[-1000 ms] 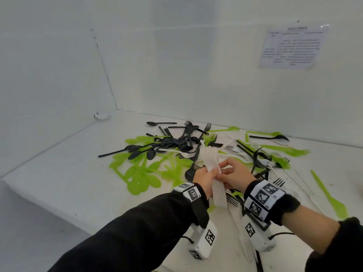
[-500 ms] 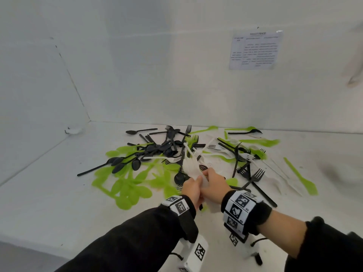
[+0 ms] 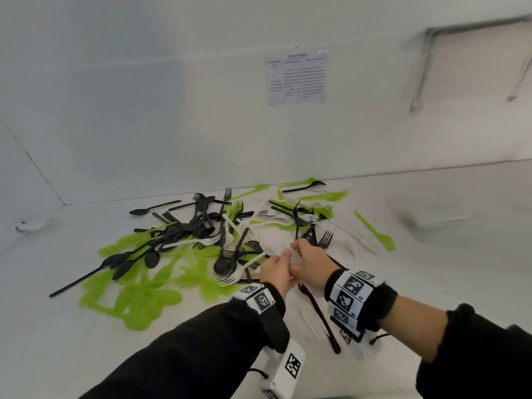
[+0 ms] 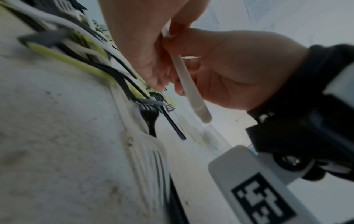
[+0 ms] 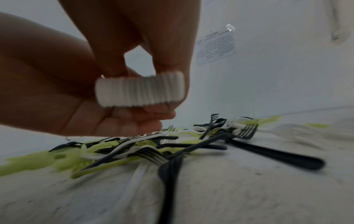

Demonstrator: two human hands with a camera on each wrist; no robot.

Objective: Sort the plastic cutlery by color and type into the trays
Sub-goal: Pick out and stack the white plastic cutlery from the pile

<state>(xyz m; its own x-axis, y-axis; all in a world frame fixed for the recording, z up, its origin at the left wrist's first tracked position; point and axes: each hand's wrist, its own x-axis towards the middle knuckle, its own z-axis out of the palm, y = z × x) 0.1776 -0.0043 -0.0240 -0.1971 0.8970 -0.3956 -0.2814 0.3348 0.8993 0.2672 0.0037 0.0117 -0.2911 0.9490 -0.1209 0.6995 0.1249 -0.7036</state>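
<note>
Both hands close together above the near edge of the cutlery pile, on a white surface. Left hand curled around a stack of white cutlery, thumb and fingers closed on it. Right hand pinching the same stack from the other side, fingers bent around it. From the right wrist view, the stack seen end-on as many thin white handles pressed tightly side by side, held above the surface and not touching it. From the left wrist view, the white handles pointing down between the two palms. Type of the white pieces impossible to tell here, the heads being hidden by the hands.

Under and beyond the hands, a mixed pile: black spoons and black forks crossing each other in the middle, green spoons spread flat on the left and near side, a few loose white forks lying among the black ones. One black fork lying alone between the two wrists, near the front. One green piece apart at the right, away from the pile. More green and black pieces at the far side, close to the back wall.

On the back wall, a printed sheet, text too small to read. Black sleeves and marker bands on both wrists.
</note>
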